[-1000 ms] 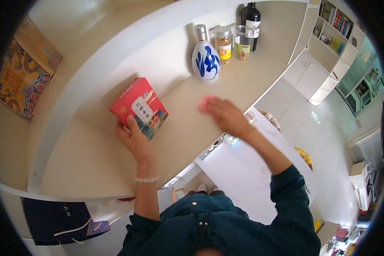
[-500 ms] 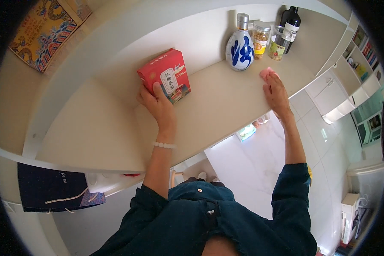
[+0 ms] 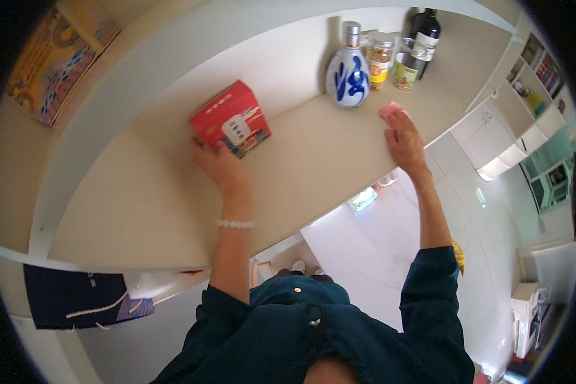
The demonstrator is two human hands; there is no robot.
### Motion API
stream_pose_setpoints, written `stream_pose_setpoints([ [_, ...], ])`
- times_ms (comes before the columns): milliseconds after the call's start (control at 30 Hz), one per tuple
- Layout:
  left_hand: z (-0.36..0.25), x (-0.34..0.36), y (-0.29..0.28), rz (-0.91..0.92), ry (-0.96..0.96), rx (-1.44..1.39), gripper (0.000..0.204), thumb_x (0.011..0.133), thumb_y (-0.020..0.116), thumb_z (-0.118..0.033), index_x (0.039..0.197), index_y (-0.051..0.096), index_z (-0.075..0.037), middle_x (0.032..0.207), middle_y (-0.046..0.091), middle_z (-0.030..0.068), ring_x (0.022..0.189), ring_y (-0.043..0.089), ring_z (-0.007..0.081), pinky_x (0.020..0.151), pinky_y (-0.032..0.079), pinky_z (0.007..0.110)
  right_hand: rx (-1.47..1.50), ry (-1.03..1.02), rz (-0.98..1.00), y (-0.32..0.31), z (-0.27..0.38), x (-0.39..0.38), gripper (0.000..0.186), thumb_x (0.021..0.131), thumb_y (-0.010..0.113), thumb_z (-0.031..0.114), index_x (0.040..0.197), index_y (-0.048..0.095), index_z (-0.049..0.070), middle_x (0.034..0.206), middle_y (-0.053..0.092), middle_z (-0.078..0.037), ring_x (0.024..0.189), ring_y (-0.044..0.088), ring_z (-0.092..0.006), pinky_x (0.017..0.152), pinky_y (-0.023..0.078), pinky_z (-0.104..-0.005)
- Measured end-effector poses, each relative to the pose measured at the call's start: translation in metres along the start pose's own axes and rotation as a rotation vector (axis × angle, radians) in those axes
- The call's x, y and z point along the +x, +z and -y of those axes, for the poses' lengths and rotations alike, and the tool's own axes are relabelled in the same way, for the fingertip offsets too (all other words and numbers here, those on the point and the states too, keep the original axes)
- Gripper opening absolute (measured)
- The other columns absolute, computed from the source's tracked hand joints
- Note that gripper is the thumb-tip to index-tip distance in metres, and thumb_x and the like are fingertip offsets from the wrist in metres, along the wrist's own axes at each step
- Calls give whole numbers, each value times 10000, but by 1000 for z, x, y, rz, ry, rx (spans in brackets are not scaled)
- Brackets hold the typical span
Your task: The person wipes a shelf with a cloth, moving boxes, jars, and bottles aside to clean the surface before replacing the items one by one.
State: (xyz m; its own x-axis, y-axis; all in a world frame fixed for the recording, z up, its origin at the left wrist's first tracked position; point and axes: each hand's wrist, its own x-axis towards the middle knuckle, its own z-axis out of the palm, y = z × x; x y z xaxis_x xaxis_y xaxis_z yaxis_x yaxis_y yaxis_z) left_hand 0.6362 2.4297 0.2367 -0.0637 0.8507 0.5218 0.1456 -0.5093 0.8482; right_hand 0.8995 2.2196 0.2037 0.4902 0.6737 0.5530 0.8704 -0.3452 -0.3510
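Observation:
A red box (image 3: 232, 110) with a pale label leans at the back of the beige shelf (image 3: 313, 169). My left hand (image 3: 227, 174), blurred, grips its lower edge with thumb and fingers. My right hand (image 3: 406, 150) presses a pink cloth (image 3: 388, 110) onto the shelf near the front right. Behind that hand stand a blue-and-white bottle (image 3: 348, 77), a lidded jar of golden bits (image 3: 378, 67), a clear labelled container (image 3: 404, 77) and a dark bottle (image 3: 429, 31).
A patterned board (image 3: 51, 64) is at upper left. A navy bag (image 3: 70, 294) lies below the shelf. A pale marble-look surface (image 3: 358, 256) is under the front edge, with small items (image 3: 363, 200) on it. A cabinet with books (image 3: 531, 83) stands at right.
Over the last second my right hand and the cloth have slid right along the shelf toward the bottles. In the last half second the red box in my left hand has tilted slightly.

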Motion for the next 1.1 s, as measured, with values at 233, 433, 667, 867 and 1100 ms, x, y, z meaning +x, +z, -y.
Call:
stream_pose_setpoints([
  [233,-75,-59,-3,146,595,120,642,827,606,-181,1347,269,-11,1371,251,184,1286,244,283,1047,258,404,-52,64,-52,10,-10,-3,322,823,519,58,1140,555,18,1247,502,-181,1189,450,-319,1032,331,-361],
  [433,-108,-49,94,645,-166,-230,846,695,733,-200,1293,214,99,1304,251,225,1253,250,338,1048,243,411,41,54,-91,4,-2,0,322,751,487,-24,1050,575,57,1171,543,-151,1123,489,-318,981,381,-380],
  [667,-108,-46,158,625,47,14,884,671,746,-231,1293,217,107,1307,252,258,1250,247,378,1053,250,417,210,57,-225,-5,7,-2,310,706,504,-81,961,599,67,1044,608,-103,1039,540,-310,901,432,-379],
  [867,-136,2,180,497,156,33,706,678,725,-305,1170,437,112,1217,407,266,1160,388,378,970,351,400,158,137,-207,-9,13,-3,304,714,505,-65,969,594,74,1057,595,-103,1015,543,-309,889,434,-378],
  [1100,-129,21,205,617,184,131,289,664,695,-252,810,665,-5,839,629,165,814,607,310,740,473,405,92,104,-218,1,3,-5,312,765,493,-19,1046,580,85,1101,583,-126,1067,524,-306,942,404,-391],
])
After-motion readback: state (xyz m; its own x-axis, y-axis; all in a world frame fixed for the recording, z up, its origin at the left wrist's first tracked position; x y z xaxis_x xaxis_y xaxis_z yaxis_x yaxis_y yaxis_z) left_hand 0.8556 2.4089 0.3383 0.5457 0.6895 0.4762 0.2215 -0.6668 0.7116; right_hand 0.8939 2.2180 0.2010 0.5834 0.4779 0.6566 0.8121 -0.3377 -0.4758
